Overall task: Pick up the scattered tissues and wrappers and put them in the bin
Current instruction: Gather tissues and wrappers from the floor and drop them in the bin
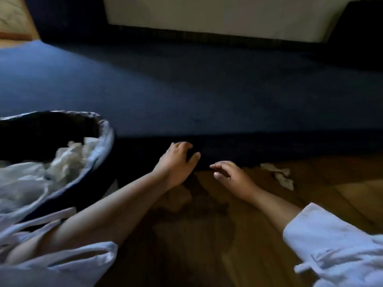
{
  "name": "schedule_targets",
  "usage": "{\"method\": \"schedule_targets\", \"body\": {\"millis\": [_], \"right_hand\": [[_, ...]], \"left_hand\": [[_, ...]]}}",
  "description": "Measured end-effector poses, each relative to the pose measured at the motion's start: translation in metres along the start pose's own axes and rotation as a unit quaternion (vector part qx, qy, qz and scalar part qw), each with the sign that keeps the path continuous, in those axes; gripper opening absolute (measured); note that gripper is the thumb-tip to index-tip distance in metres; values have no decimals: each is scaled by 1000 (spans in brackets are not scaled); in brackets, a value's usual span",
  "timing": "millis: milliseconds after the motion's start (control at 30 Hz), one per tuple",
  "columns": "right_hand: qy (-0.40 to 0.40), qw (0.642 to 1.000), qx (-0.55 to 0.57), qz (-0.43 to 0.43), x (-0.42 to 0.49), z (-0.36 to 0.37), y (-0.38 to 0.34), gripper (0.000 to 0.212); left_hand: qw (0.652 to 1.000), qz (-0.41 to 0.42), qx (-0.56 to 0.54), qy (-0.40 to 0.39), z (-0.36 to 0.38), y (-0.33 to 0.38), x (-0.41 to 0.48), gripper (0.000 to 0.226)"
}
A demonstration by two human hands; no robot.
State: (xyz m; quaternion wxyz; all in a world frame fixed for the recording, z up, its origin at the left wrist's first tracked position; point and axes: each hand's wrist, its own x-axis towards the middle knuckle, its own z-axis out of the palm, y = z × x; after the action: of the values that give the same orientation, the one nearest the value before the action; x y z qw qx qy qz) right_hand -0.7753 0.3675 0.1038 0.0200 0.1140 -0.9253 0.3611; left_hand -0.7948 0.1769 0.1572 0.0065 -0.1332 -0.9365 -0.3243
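left hand [176, 160], right hand [234, 177] both empty, fingers loosely spread. crumpled tissue [279, 176] on floor [207, 245], 3 o'clock of right hand. bin [107, 131] at 9 o'clock of left hand.

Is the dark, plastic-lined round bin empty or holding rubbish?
Holding rubbish: crumpled white tissues lie inside the dark plastic-lined round bin, heaped against its rim. How full, cannot tell.

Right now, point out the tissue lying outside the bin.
The crumpled tissue on the wooden floor, right of the right hand; the other tissues sit inside the bin.
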Motion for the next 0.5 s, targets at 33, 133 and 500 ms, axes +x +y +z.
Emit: {"method": "schedule_targets", "body": {"millis": [33, 133, 500], "right_hand": [[-2, 1000, -8, 27, -15, -10, 21, 29], [6, 992, -2, 127, -61, -39, 87, 28], [163, 888, -138, 408, -196, -81, 278, 39]], "left_hand": [[1000, 5, -5, -29, 20, 10, 1, 50], [992, 15, -6, -126, 80, 33, 0, 53], [950, -16, -27, -310, 291, 104, 30, 52]]}}
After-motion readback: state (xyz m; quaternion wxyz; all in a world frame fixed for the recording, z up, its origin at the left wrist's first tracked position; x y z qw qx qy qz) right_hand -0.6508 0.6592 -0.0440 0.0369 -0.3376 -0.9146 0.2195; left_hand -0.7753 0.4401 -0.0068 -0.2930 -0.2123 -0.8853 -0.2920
